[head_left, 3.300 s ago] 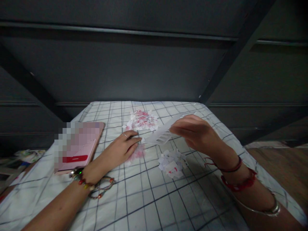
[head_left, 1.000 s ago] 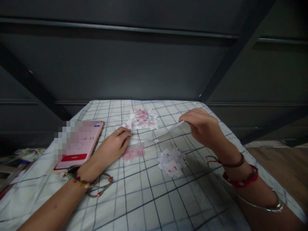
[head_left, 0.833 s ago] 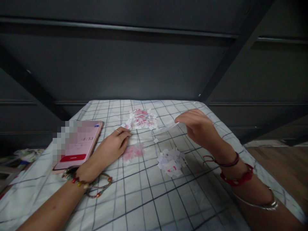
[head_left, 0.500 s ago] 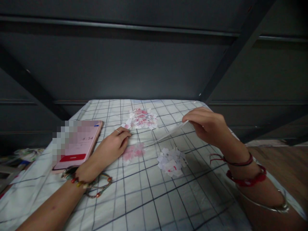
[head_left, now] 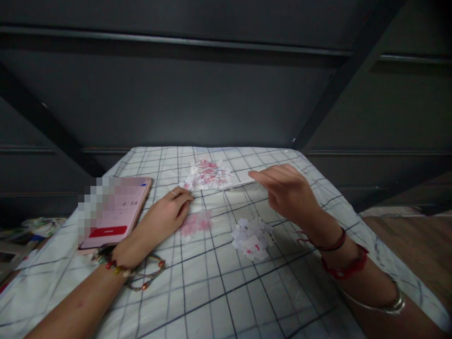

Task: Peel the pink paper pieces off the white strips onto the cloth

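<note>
My right hand is closed on a slim white pointed stick, held low and almost level over the cloth. Its tip is beside the right edge of a heap of small white and pink paper scraps. My left hand, a ring on one finger, rests on the cloth with its fingers loosely bent and nothing visible in them. Just right of it lies a flat patch of pink scraps. Nearer me, below my right hand, is a pile of mostly white scraps, one with a red mark.
A white cloth with a dark grid covers the table. To the left of my left hand lies a pink phone, its screen lit. A dark panel stands behind the table. Wooden floor shows at the right.
My right hand has moved left with the white stick, which has tilted closer to level; its tip has moved up beside the far heap. My left hand stays put.
</note>
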{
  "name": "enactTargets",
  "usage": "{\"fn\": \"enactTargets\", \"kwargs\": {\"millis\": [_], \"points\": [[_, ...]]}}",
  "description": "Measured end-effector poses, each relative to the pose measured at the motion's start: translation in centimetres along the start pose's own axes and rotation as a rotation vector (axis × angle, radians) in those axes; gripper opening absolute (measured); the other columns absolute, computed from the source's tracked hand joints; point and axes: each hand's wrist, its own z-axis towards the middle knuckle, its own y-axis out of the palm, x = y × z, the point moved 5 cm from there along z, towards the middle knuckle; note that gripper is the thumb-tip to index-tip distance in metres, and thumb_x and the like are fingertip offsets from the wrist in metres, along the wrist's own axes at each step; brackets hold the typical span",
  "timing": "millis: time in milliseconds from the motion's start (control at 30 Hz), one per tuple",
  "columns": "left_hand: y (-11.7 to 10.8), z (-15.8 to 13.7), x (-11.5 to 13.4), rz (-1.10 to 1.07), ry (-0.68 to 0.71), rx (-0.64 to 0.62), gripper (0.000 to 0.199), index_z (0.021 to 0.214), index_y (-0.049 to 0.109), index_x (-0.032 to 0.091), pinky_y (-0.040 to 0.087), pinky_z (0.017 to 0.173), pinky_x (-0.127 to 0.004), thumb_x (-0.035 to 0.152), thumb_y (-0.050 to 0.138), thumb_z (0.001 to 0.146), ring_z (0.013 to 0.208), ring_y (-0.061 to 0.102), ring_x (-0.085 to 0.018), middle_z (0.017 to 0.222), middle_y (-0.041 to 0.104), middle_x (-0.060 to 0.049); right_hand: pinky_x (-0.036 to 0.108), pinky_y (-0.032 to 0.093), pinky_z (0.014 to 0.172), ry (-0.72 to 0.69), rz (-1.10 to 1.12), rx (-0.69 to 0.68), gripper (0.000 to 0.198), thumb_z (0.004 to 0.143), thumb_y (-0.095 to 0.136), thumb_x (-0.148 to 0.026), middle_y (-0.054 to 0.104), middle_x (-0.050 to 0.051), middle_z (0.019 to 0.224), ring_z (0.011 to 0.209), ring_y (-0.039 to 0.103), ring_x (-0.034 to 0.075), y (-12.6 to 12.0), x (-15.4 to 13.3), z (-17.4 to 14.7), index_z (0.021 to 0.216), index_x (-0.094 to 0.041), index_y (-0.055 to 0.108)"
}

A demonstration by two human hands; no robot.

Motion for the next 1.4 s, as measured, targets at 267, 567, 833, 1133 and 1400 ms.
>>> {"fn": "enactTargets", "kwargs": {"millis": [267,567,833,1133,1400], "points": [[0.0,-0.1,-0.1,-0.002,-0.002,0.001,0.036,0.105,0.062,0.011,0.043,0.102,-0.042,0.024,0.032,0.090,0.108,0.057,-0.023,0.112,0.060,-0.013,0.031,0.034,0.061,-0.056,-0.063,0.038,0.040,0.066,0.038,0.003,0.060,0.002,0.066,0.063,0.047,0.017,-0.5,-0.8,0.3,0.093,-0.013,0.063],[0.1,0.0,-0.2,0.004,0.002,0.008,0.035,0.103,0.061,0.012,0.044,0.100,-0.040,0.024,0.032,0.089,0.105,0.057,-0.023,0.110,0.060,-0.012,0.030,0.033,0.060,-0.107,-0.007,0.088,0.037,0.068,0.037,0.004,0.059,0.001,0.066,0.063,0.045,0.016,-0.9,-1.3,0.4,0.090,-0.014,0.061],[0.0,-0.1,-0.1,0.005,-0.001,-0.010,0.036,0.105,0.061,0.011,0.043,0.101,-0.039,0.024,0.032,0.090,0.106,0.057,-0.022,0.112,0.059,-0.012,0.030,0.034,0.062,-0.049,-0.045,-0.001,0.037,0.062,0.040,0.003,0.058,0.001,0.063,0.063,0.047,0.016,-1.0,-0.5,0.4,0.083,-0.016,0.063],[0.1,0.0,-0.3,-0.008,-0.005,-0.016,0.037,0.107,0.061,0.011,0.042,0.102,-0.040,0.025,0.031,0.090,0.107,0.056,-0.022,0.114,0.059,-0.012,0.031,0.034,0.063,0.023,-0.093,-0.015,0.036,0.063,0.040,0.002,0.059,0.002,0.063,0.064,0.048,0.018,-1.3,0.3,0.2,0.084,-0.016,0.064],[-0.1,-0.1,-0.1,0.002,-0.002,-0.006,0.036,0.105,0.061,0.014,0.045,0.100,-0.040,0.025,0.030,0.090,0.105,0.058,-0.022,0.112,0.060,-0.012,0.030,0.035,0.062,-0.071,0.002,0.018,0.038,0.065,0.038,0.004,0.059,0.001,0.065,0.063,0.047,0.016,-0.6,-1.1,0.3,0.087,-0.016,0.062]]}}
